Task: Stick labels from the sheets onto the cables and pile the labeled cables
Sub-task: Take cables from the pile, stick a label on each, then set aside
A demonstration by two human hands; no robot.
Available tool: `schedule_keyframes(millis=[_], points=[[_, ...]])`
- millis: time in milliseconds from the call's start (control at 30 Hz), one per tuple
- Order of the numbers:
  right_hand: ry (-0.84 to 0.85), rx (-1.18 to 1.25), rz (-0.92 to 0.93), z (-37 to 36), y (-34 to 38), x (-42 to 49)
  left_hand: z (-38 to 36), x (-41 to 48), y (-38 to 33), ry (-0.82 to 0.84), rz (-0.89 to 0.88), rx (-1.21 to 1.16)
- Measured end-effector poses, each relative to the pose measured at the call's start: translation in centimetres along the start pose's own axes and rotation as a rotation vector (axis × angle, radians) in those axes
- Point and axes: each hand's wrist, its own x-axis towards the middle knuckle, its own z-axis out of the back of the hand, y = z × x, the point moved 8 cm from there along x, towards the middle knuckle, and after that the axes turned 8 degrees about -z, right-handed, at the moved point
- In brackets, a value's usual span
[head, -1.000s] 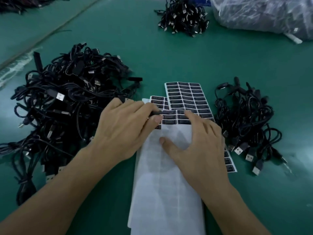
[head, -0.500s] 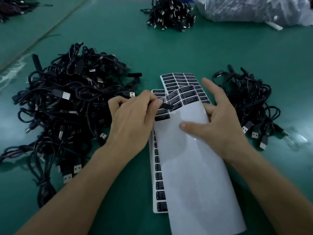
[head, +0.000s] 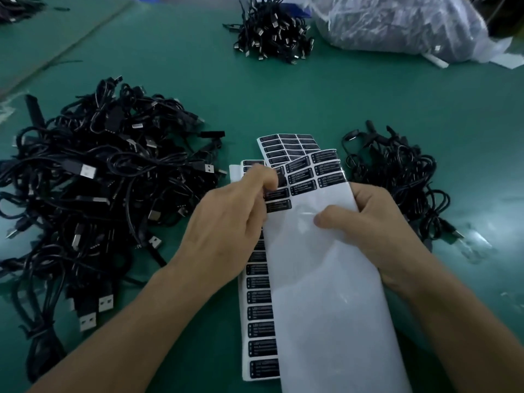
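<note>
1. Container: a clear plastic bag (head: pixel 397 24) lies well beyond both hands, off to the right. It holds a dark mass, too blurred to identify
2. Right hand (head: pixel 377 222): grasping the top sheet (head: pixel 326 293) at its right edge, with the thumb pressed on the face and the fingers curled behind
3. Top sheet: mostly bare white backing. Black labels remain only at its far end, just beyond the right thumb
4. Left hand (head: pixel 226 219): thumb and forefinger are closed in a pinch on a label (head: pixel 279 181) at the left edge of that block. Blur hides whether the label is lifted
5. Lower sheet (head: pixel 259 307): lies under the top sheet, just right of the left wrist, with one column of labels showing. A third sheet (head: pixel 286 144) pokes out beyond the left fingertips
6. Cables: a large tangled pile (head: pixel 99 194) sits near the left of the left hand. A smaller pile (head: pixel 397 171) sits just right of the right hand and is partly hidden by it. A far pile (head: pixel 272 32) lies beside the bag
7. Surface: a green table (head: pixel 312 89) carries everything listed
</note>
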Motion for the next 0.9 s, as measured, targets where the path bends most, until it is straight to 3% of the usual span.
schedule_keyframes(millis=[233,700,900], points=[[0.085,-0.025,-0.015,-0.8,-0.3,0.4,-0.7,0.2,0.6,0.063,0.056,-0.067],[-0.036,0.078,-0.038,0.2,-0.9,0.5,-0.1,-0.1,1.1,-0.003,0.135,-0.011],[0.120,0.119,-0.073,-0.9,-0.8,0.6,-0.1,0.2,1.2,-0.026,0.147,-0.075]])
